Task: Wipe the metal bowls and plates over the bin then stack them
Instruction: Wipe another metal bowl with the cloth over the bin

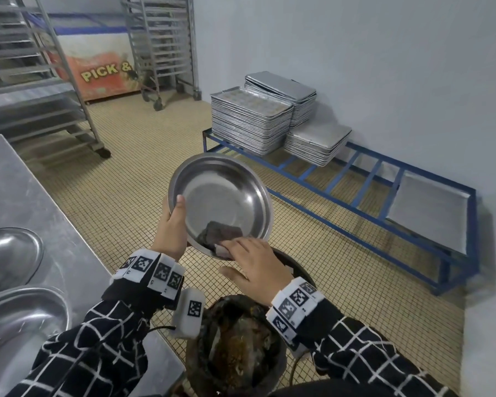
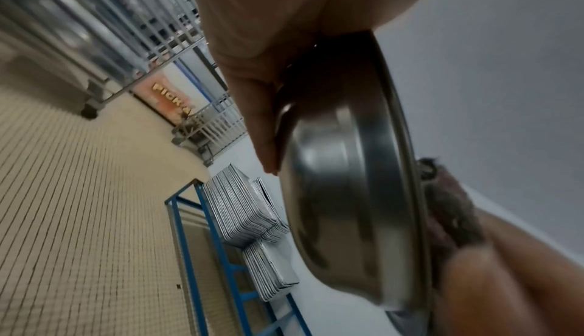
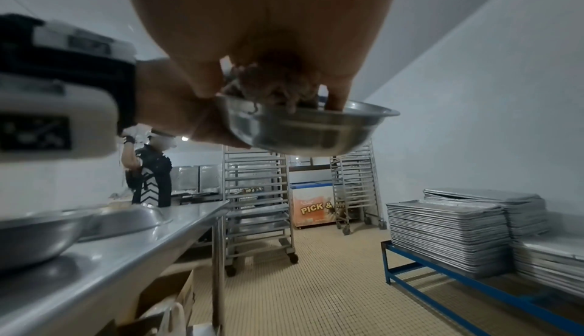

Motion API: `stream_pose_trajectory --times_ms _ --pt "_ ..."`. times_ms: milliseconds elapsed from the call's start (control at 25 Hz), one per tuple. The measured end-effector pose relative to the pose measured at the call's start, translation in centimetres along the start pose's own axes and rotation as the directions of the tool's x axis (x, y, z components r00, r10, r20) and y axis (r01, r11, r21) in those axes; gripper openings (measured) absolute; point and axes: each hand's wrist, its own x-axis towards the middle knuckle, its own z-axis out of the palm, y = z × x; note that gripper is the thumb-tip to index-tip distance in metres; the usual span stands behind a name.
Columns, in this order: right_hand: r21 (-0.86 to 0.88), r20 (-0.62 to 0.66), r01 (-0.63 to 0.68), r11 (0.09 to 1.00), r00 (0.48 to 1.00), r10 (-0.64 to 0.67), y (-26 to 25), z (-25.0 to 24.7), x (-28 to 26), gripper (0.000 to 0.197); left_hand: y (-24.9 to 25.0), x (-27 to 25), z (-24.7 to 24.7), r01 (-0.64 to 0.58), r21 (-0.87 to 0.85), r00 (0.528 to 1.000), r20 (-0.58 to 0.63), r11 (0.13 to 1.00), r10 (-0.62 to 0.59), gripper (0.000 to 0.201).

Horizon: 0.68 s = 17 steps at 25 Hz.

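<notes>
Steel bowl (image 1: 224, 196) gripped by left hand (image 1: 171, 227); right hand (image 1: 258, 265) presses cloth (image 1: 219, 234) inside.

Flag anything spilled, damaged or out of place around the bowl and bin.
Nothing stands out. The left hand holds the metal bowl tilted above the bin, the right hand presses a dark cloth inside it, and no spill shows on the tiled floor.

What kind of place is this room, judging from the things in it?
Probably a commercial kitchen or bakery: stacked baking trays on a low blue frame, wheeled tray racks, and a steel counter.
</notes>
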Motion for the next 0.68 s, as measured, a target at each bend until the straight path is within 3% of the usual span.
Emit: stream_pose_trajectory --times_ms 120,280,360,480,560,680 --pt "-0.016 -0.19 0.033 0.999 0.981 -0.035 0.9 0.4 -0.7 0.031 -0.1 -0.3 0.9 0.079 -0.062 0.997 -0.002 0.995 -0.08 0.034" --pt "0.137 -0.246 0.024 0.99 0.969 0.01 2.5 -2.3 -0.4 0.029 0.9 -0.6 1.6 0.117 -0.056 0.99 0.084 0.992 -0.112 0.061" --pt "0.205 -0.215 -0.018 0.979 0.975 0.062 3.1 -4.5 -0.3 0.028 0.6 -0.6 1.5 0.046 0.129 0.991 0.12 0.991 -0.061 0.044" --pt "0.31 -0.219 -0.114 0.944 0.958 0.187 4.7 -7.3 -0.6 0.033 0.0 -1.2 1.2 -0.164 0.339 0.97 0.225 0.926 0.089 0.027" --pt "0.326 -0.31 -0.163 0.931 0.912 0.269 5.6 -7.8 -0.3 0.03 -0.2 -1.3 1.3 -0.238 0.374 0.958 0.242 0.896 0.153 0.023" --pt "0.351 -0.51 -0.229 0.908 0.767 0.39 6.6 -7.2 0.3 0.029 -0.1 -1.6 2.0 -0.274 0.407 0.955 0.222 0.871 0.197 0.027"
